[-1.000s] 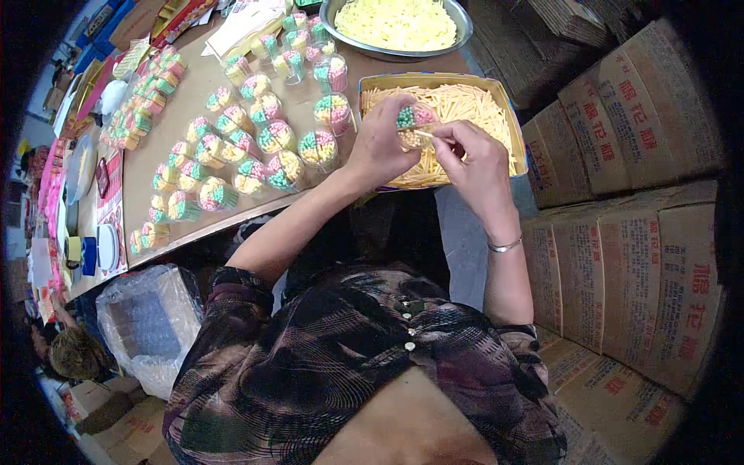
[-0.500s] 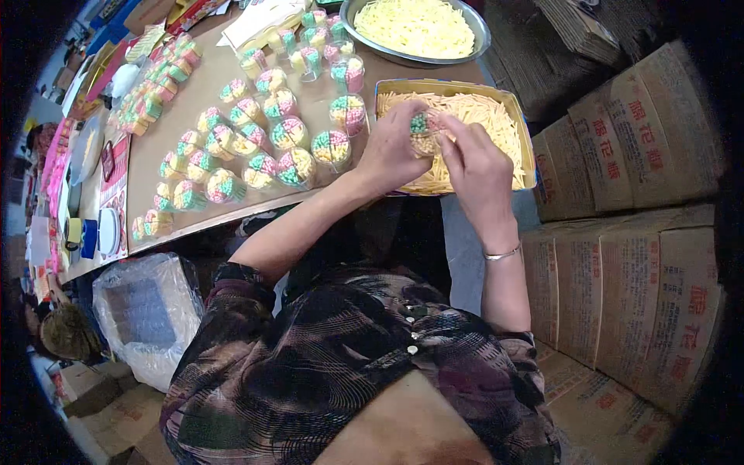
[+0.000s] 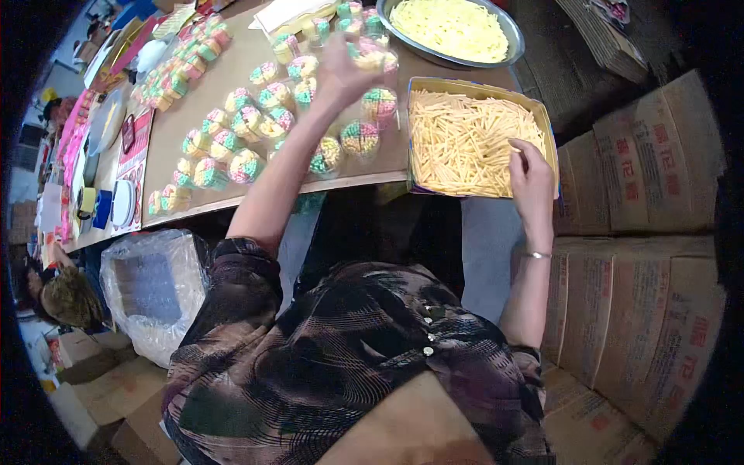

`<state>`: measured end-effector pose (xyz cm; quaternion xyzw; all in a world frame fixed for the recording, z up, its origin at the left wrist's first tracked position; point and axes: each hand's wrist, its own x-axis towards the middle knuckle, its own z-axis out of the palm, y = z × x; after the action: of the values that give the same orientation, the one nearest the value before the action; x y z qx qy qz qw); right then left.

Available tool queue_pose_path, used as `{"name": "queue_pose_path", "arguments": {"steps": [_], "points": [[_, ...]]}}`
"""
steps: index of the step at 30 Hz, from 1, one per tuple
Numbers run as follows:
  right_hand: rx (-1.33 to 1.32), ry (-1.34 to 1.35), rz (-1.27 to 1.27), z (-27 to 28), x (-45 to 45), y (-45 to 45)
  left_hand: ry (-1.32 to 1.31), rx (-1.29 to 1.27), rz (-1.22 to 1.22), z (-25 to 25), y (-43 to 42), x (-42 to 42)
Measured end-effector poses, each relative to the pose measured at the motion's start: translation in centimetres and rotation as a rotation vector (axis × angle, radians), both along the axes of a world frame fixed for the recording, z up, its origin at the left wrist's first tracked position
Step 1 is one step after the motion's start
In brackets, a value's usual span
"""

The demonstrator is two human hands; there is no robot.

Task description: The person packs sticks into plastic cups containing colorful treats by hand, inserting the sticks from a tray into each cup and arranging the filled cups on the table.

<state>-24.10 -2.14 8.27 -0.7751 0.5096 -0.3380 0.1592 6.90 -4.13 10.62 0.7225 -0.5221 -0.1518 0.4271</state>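
My left hand (image 3: pixel 345 74), smeared by motion, reaches over the upper rows of clear cups. A cup with pink and yellow pieces (image 3: pixel 369 54) shows between its fingers and thumb; whether they grip it is too blurred to tell. My right hand (image 3: pixel 531 178) is at the right side of a shallow box (image 3: pixel 548 128) of thin pale-yellow sticks (image 3: pixel 473 143). Its thumb and forefinger are curled close together, and anything between them is too small to make out. Nearby cups of pink, green and yellow pieces (image 3: pixel 360 138) stand in rows left of the box.
A metal basin (image 3: pixel 515 50) of pale-yellow shreds stands behind the box. Stacked cartons (image 3: pixel 643 170) rise at the right. More coloured cups (image 3: pixel 182 70) line the table's far left. A plastic-wrapped container (image 3: pixel 151 287) sits below the table edge, with another person (image 3: pixel 68 298) beyond.
My hands have parted. The left one has moved from over the stick box up and left to the cups; the right one has gone to the box's right side. The camera view has shifted slightly.
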Motion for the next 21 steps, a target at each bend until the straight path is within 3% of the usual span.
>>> {"name": "queue_pose_path", "arguments": {"steps": [1,3,4,8,9,11,13,16,18,21], "points": [[0.121,0.110,-0.045,-1.1,-0.6,-0.7,-0.157,0.036,0.016,-1.5,-1.2,1.9],[0.016,0.231,-0.010,-4.3,-1.3,-2.1,-0.272,0.244,0.018,-0.2,-1.4,2.5],[0.017,0.234,-0.028,-5.3,-1.5,-2.4,-0.340,0.238,0.031,-1.5,-2.0,3.3],[0.023,0.202,-0.008,-6.9,-1.7,-3.1,-0.490,0.667,-0.128,-3.1,-3.3,5.0],[0.027,0.201,-0.017,-6.4,-1.8,-2.9,-0.494,0.668,-0.138,-3.1,-3.1,5.0],[0.009,0.079,-0.083,-5.0,-2.2,-2.4,-0.901,0.329,-0.079,-3.6,-2.1,4.7],[0.020,0.079,-0.137,-4.9,-2.9,-2.6,-0.919,0.001,-0.150,-2.3,-1.5,1.6],[0.020,0.086,-0.245,-4.6,-3.9,-3.4,-0.795,0.200,-0.530,-2.3,-2.2,-6.5],[-0.012,0.109,-0.267,-4.5,-3.8,-3.6,-0.759,0.305,-0.635,-4.0,-3.9,-11.4],[-0.096,0.174,-0.326,-4.5,-3.5,-3.6,-0.800,0.418,-0.561,-6.0,-8.0,-16.2]]}}
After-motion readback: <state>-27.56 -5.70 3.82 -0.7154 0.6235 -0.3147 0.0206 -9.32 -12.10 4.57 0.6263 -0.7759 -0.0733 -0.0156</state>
